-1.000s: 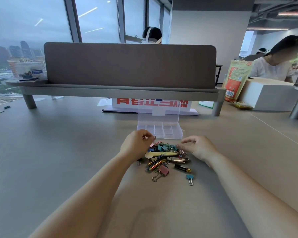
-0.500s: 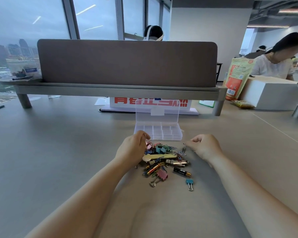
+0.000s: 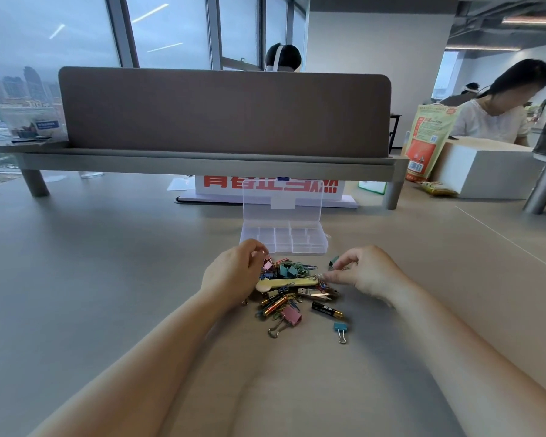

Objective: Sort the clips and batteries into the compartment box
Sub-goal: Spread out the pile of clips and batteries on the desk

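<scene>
A pile of coloured binder clips, paper clips and batteries (image 3: 292, 277) lies on the grey table. Just behind it stands the clear compartment box (image 3: 323, 249) with its lid upright. My left hand (image 3: 234, 275) rests at the pile's left edge with curled fingers beside a pink clip (image 3: 267, 265); what it holds is hidden. At the pile's right edge my right hand (image 3: 364, 272) pinches a dark green binder clip (image 3: 333, 261). Nearer me lie a black battery (image 3: 327, 310), a gold battery (image 3: 273, 305), a pink binder clip (image 3: 290, 316) and a blue binder clip (image 3: 341, 328).
A cream stick-shaped object (image 3: 284, 282) and a USB stick (image 3: 312, 293) lie in the pile. Behind the box are a white sign with red characters (image 3: 270, 186) and a brown desk divider (image 3: 224, 111). An orange bag (image 3: 424, 143) and a white box (image 3: 486, 168) stand at the right.
My left hand has come down from above the box's front edge onto the pile's left side. My right hand has shifted to the pile's upper right, where the green clip now sits at its fingertips.
</scene>
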The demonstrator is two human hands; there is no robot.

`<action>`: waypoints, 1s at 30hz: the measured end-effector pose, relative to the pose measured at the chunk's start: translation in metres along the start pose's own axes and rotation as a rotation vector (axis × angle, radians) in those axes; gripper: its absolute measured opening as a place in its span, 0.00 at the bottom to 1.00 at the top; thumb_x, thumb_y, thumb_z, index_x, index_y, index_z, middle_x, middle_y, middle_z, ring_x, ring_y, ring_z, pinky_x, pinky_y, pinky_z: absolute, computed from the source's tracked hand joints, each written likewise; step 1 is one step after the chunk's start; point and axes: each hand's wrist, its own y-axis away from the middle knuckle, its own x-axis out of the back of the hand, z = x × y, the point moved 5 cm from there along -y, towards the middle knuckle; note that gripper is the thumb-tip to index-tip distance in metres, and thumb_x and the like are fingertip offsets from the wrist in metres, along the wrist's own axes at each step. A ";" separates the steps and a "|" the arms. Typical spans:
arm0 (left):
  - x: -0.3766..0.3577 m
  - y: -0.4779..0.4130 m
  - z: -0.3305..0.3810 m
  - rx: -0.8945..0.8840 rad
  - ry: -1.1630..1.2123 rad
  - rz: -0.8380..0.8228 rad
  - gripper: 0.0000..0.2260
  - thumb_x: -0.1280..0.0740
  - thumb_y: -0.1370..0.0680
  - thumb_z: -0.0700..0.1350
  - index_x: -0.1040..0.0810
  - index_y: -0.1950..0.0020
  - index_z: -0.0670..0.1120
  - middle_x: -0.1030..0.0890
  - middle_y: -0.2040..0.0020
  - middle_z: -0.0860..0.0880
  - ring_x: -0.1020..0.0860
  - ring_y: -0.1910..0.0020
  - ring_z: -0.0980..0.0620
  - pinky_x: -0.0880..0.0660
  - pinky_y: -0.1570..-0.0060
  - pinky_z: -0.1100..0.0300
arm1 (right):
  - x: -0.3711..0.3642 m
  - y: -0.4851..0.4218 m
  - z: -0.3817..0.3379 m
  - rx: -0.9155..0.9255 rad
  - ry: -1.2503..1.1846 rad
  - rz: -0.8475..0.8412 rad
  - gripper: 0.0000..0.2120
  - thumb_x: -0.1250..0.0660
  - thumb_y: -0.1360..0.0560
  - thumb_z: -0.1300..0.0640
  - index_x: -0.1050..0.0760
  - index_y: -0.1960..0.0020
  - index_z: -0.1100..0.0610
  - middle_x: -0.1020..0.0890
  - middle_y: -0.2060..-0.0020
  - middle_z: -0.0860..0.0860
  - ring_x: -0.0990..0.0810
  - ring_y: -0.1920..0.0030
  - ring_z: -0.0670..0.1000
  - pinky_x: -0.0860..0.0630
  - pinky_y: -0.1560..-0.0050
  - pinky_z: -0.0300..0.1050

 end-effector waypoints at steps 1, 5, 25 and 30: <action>-0.001 0.000 0.001 -0.014 -0.008 -0.016 0.09 0.43 0.19 0.50 0.25 0.44 0.54 0.30 0.68 0.57 0.31 0.69 0.58 0.37 0.72 0.61 | -0.001 0.001 -0.001 -0.003 0.046 -0.012 0.16 0.21 0.38 0.48 0.20 0.58 0.56 0.27 0.72 0.43 0.30 0.68 0.42 0.37 0.69 0.37; -0.002 0.004 0.008 -0.089 -0.006 -0.113 0.12 0.38 0.23 0.58 0.24 0.43 0.57 0.33 0.71 0.56 0.33 0.72 0.58 0.39 0.72 0.62 | -0.007 0.000 -0.003 0.000 0.123 -0.045 0.15 0.22 0.36 0.49 0.18 0.54 0.55 0.24 0.68 0.43 0.27 0.64 0.42 0.34 0.66 0.37; 0.004 0.023 0.034 -0.235 -0.294 -0.252 0.17 0.32 0.29 0.62 0.25 0.44 0.58 0.31 0.66 0.58 0.32 0.68 0.59 0.37 0.71 0.63 | -0.016 0.004 0.000 0.160 0.116 -0.076 0.03 0.25 0.32 0.51 0.18 0.59 0.46 0.28 0.74 0.45 0.31 0.69 0.45 0.36 0.65 0.43; 0.004 0.029 0.042 -0.280 -0.373 -0.220 0.14 0.35 0.26 0.61 0.26 0.44 0.57 0.27 0.58 0.56 0.30 0.60 0.55 0.36 0.68 0.60 | -0.017 0.002 0.000 0.149 0.206 -0.078 0.06 0.26 0.31 0.49 0.23 0.61 0.47 0.24 0.72 0.46 0.27 0.66 0.47 0.30 0.60 0.46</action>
